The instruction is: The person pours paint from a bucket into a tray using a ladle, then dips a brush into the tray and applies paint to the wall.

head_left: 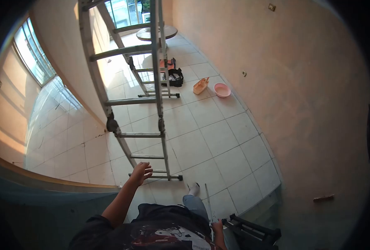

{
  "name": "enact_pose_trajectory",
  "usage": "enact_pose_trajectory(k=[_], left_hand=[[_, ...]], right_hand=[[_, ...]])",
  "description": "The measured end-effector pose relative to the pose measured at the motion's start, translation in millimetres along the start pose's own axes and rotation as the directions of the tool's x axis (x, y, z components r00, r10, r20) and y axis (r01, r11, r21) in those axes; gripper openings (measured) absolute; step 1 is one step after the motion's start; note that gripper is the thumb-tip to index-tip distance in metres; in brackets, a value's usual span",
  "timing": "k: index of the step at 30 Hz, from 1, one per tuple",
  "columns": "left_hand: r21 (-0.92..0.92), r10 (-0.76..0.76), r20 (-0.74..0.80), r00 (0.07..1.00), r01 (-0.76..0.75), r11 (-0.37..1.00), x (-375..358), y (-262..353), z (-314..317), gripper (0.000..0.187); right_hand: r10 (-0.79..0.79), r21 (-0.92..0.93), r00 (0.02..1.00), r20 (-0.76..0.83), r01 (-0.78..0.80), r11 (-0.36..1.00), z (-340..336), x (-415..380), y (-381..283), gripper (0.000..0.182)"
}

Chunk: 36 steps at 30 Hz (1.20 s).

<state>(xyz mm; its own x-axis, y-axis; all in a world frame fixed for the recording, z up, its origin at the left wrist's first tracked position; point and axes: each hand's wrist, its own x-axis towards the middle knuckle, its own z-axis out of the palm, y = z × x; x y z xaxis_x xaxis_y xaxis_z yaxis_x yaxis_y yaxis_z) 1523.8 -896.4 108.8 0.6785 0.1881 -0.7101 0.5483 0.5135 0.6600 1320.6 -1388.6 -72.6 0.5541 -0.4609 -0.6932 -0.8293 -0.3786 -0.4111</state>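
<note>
A folding aluminium ladder (pixel 129 102) with black hinges stands on the tiled floor in front of me. My left hand (pixel 141 173) is raised by its lowest rungs, fingers loosely bent and apart, with nothing in them. Low at my right side, my right hand (pixel 217 227) is closed around a thin pale rod (pixel 208 202) that points forward. Right beside that hand is a black tubular frame (pixel 255 231), partly cut off by the lower edge of the view.
Past the ladder lie a dark bag (pixel 175 78), an orange-tan container (pixel 201 86) and a pink basin (pixel 222 90). A round table (pixel 164 33) stands near the far window. A bare plastered wall (pixel 301 96) runs along the right; a partition (pixel 62 54) stands left of the ladder.
</note>
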Motion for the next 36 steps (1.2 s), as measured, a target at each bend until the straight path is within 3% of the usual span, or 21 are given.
enact_pose_trajectory(k=[5, 6, 7, 10, 12, 13, 15, 19, 23, 25, 27, 28, 30, 33, 36], left_hand=[[0.206, -0.127, -0.005, 0.992, 0.125, 0.971, 24.7, -21.8, 60.3, 0.027], [0.228, -0.103, 0.002, 0.995, 0.100, 0.969, 24.5, -21.0, 77.4, 0.025], [0.227, -0.115, -0.006, 0.993, 0.114, 0.967, 27.1, -20.4, 93.2, 0.025], [0.439, -0.003, 0.144, 0.990, -0.061, 0.896, 54.5, -20.3, 125.3, 0.032], [0.544, 0.027, 0.157, 0.987, -0.109, 0.832, 75.0, -11.5, 151.2, 0.033], [0.640, 0.064, 0.186, 0.981, -0.170, 0.749, 87.7, -3.8, 164.8, 0.034], [0.667, 0.068, 0.209, 0.975, -0.194, 0.719, 126.1, 2.0, 181.7, 0.038], [0.643, 0.129, 0.145, 0.981, -0.192, 0.741, 206.1, 29.7, 227.5, 0.042], [0.586, 0.162, -0.030, 0.986, -0.114, 0.803, 334.8, 34.3, 245.8, 0.037], [0.781, 0.260, -0.087, 0.962, -0.096, 0.617, 392.4, 59.3, 259.0, 0.032], [0.762, 0.164, -0.113, 0.980, -0.020, 0.647, 411.0, 90.8, 276.4, 0.029], [0.784, 0.138, -0.060, 0.989, -0.039, 0.620, 429.6, 108.8, 283.4, 0.029], [0.803, 0.123, -0.010, 0.992, -0.066, 0.592, 468.7, 145.4, 296.8, 0.028], [0.803, 0.161, -0.048, 0.986, -0.058, 0.594, 517.1, 183.9, 316.0, 0.026], [0.717, 0.119, -0.134, 0.984, 0.013, 0.697, 576.4, 215.1, 332.3, 0.029]], right_hand=[[0.005, 0.197, 0.982, 0.190, -0.043, 0.980, -59.3, 72.5, -41.1, 0.042], [-0.004, 0.137, 0.986, 0.168, -0.019, 0.990, -76.1, 77.6, -64.1, 0.038], [-0.025, 0.179, 0.989, 0.146, -0.002, 0.984, -87.1, 88.8, -81.1, 0.038], [-0.091, 0.289, 0.994, 0.065, 0.069, 0.955, -108.8, 138.9, -126.9, 0.037], [-0.128, 0.320, 0.992, -0.022, 0.128, 0.939, -118.4, 159.5, -175.6, 0.035], [-0.179, 0.278, 0.982, -0.065, 0.190, 0.942, -119.0, 169.6, -202.2, 0.032], [-0.298, 0.171, 0.945, -0.134, 0.318, 0.932, -114.6, 185.8, -254.2, 0.026], [-0.447, 0.031, 0.879, -0.167, 0.457, 0.889, -114.8, 191.1, -410.1, 0.021], [-0.499, 0.177, 0.866, -0.045, 0.498, 0.849, -104.8, 241.8, -518.7, 0.018], [-0.526, 0.249, 0.850, -0.020, 0.513, 0.821, -91.2, 289.6, -572.1, 0.018], [-0.288, 0.334, 0.950, 0.124, 0.233, 0.913, -86.5, 315.2, -595.7, 0.016], [-0.284, 0.328, 0.950, 0.129, 0.229, 0.917, -84.5, 331.8, -618.3, 0.016], [-0.163, 0.435, 0.965, 0.204, 0.060, 0.898, -83.2, 364.9, -661.3, 0.017], [-0.183, 0.500, 0.957, 0.226, 0.047, 0.865, -77.6, 417.9, -730.5, 0.020], [-0.211, 0.516, 0.946, 0.248, 0.055, 0.855, -62.9, 477.8, -810.8, 0.022]])
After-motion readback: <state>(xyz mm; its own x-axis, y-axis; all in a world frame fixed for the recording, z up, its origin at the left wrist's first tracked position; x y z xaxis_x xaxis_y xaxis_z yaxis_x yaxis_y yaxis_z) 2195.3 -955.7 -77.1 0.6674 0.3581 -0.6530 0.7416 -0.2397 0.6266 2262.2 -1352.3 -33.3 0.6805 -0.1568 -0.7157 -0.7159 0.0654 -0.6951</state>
